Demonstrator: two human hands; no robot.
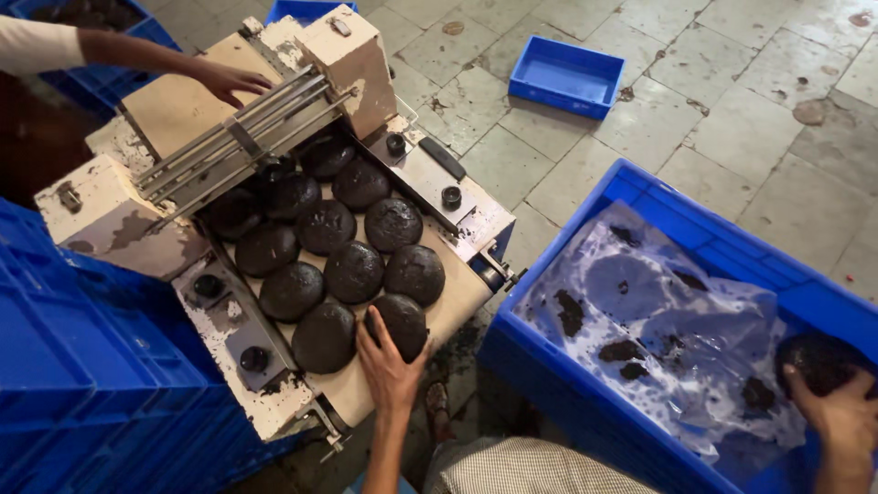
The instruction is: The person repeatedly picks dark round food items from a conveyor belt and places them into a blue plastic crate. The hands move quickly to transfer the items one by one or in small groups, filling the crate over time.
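From the head camera, the left hand [389, 361] lies flat, fingers spread, on a dark round dough disc [400, 322] at the near end of the conveyor belt [457, 297] — more discs fill the belt behind it. The right hand [843, 413] is clamped around a dark lump [817, 359] inside the plastic-lined blue crate [640, 197], while another person's hand [227, 80] rests on the machine's far end.

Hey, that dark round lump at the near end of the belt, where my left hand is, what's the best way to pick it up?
Cup the dark round lump from above and from the near side, where the left hand already rests on it. It lies flat and domed on the belt; neighbouring lumps crowd its far and left sides. Take a wide, soft grip around the rim.
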